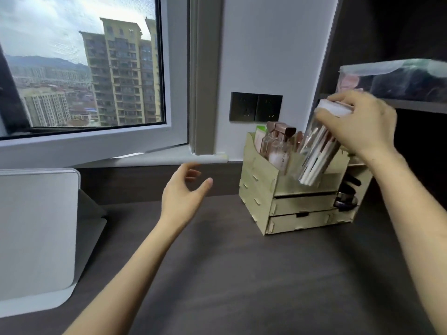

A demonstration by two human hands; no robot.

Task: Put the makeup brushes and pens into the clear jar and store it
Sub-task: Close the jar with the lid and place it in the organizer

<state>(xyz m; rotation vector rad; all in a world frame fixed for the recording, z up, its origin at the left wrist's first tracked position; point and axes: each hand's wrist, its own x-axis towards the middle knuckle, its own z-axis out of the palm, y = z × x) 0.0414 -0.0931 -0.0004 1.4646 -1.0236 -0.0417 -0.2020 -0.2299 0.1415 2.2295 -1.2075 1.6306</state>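
My right hand (360, 124) gripping the clear jar (319, 151) near its white lid (335, 110), jar tilted, bottom down-left over the organizer (290, 209), brushes (314, 163) lengthwise inside, left hand (181, 194) spread, empty.

We see the clear jar (316, 151) tilted, white-lidded, packed with white-handled brushes (312, 165), above the organizer's top compartment

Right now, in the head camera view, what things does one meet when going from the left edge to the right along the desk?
Grey rounded flat panel on its stand → open left hand → pale green wooden drawer organiser → clear jar of brushes with a white lid, tilted → right hand gripping the jar's top.
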